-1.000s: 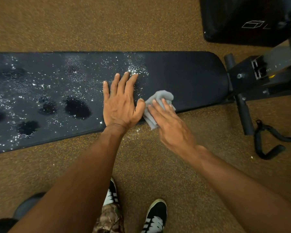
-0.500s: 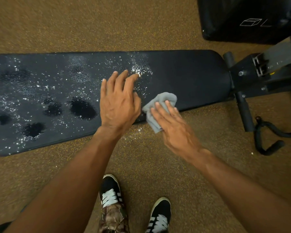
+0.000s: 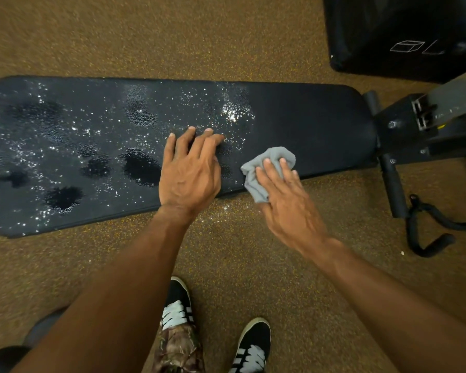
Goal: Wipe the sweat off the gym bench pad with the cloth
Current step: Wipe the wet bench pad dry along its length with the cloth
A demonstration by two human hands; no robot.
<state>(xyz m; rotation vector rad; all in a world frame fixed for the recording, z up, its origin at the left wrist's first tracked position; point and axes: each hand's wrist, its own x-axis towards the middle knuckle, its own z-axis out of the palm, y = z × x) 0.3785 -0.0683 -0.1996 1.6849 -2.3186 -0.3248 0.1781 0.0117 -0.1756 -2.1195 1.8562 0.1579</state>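
The black bench pad [image 3: 307,122] lies lengthwise across the view. Sweat droplets and darker wet patches [image 3: 140,165] cover its left and middle parts; its right end looks dry. My left hand [image 3: 190,173] rests on the pad near the front edge, fingertips down and knuckles raised. Just to its right, my right hand [image 3: 285,200] presses a crumpled grey cloth [image 3: 269,160] onto the pad's front edge with straight fingers. Part of the cloth hangs over the edge.
The bench's black metal frame and hinge [image 3: 414,125] join the pad at the right, with a curved black handle [image 3: 431,232] on the floor. A black padded block [image 3: 404,33] stands at the top right. My shoes [image 3: 178,305] stand on brown speckled flooring [image 3: 145,36].
My left hand has lifted from lying flat to arched on its fingertips. My right hand with the cloth has slid a little farther onto the pad.
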